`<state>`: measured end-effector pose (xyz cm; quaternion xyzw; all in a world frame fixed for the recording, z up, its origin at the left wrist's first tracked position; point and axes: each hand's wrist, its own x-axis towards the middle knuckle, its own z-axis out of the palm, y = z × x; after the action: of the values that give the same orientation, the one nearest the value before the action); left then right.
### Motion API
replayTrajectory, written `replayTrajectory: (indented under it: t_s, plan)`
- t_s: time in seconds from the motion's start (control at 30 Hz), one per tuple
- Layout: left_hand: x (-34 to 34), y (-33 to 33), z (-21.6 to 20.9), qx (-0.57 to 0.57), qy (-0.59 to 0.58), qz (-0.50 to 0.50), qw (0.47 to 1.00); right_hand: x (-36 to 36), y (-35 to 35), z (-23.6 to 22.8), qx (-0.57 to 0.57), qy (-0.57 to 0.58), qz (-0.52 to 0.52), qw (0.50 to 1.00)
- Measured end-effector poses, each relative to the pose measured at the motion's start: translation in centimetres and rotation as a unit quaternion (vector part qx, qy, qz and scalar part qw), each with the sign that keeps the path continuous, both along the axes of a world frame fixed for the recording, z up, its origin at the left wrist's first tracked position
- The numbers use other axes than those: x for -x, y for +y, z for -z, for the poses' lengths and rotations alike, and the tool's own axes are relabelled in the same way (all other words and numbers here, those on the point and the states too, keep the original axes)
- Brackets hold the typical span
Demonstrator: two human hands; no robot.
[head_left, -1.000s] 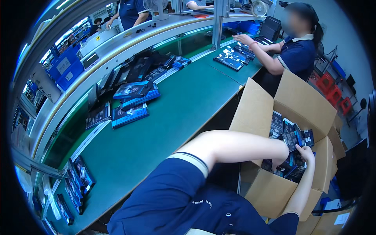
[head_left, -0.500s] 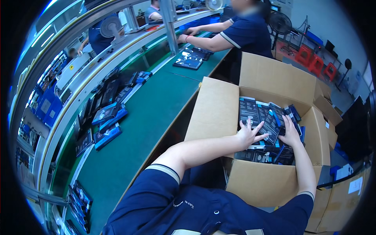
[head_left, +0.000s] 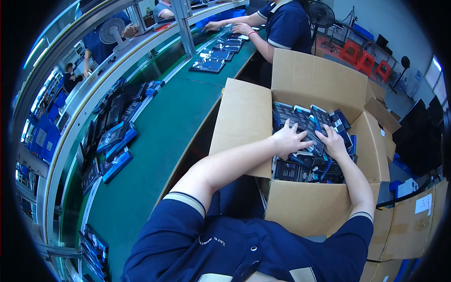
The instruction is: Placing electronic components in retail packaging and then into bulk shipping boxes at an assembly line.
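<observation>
“Inside the open carton (head_left: 307,202), nearest entries?”

“Left hand (head_left: 287,141), one: fingers spread, gripping nothing visible, over the dark flat boxes (head_left: 291,171) loaded there. Right hand (head_left: 334,144), one: fingers extended over neighbouring boxes, likewise loose.”

“Change noted?”

“A second ago the left hand dips at the carton's near side; now it lies over the middle. By judgement, handling now centres on the top layer.”

“Farther off?”

“Green bench (head_left: 159,136), one; piled blue-and-black boxes (head_left: 116,164) alongside; glossy flat packs (head_left: 206,64); one co-worker (head_left: 290,33); red stools (head_left: 350,51).”

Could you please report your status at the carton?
Left hand, right hand: open, on dark boxes. Boxes jumbled inside carton. Flaps open, none in the way.
</observation>
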<state>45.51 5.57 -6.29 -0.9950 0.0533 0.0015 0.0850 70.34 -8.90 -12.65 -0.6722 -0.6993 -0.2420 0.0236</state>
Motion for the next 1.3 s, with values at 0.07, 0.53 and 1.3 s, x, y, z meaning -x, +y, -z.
replayTrajectory:
  t_s: [0.07, 0.53, 1.3]
  plan:
    - [-0.3, 0.8, -0.5, -0.01, 0.015, 0.036, 0.999, 0.6, 0.0, -0.6, -0.016, 0.01, -0.025, 0.999]
    - [2.1, 1.6, -0.2, 0.107, -0.113, 0.19, 0.969, 3.1, -4.3, -3.2, -0.06, 0.046, -0.067, 0.995]
    - [19.0, 0.7, -11.4, -0.121, -0.404, 0.249, 0.872, 18.1, -6.5, -21.5, -0.135, -0.23, -0.159, 0.951]
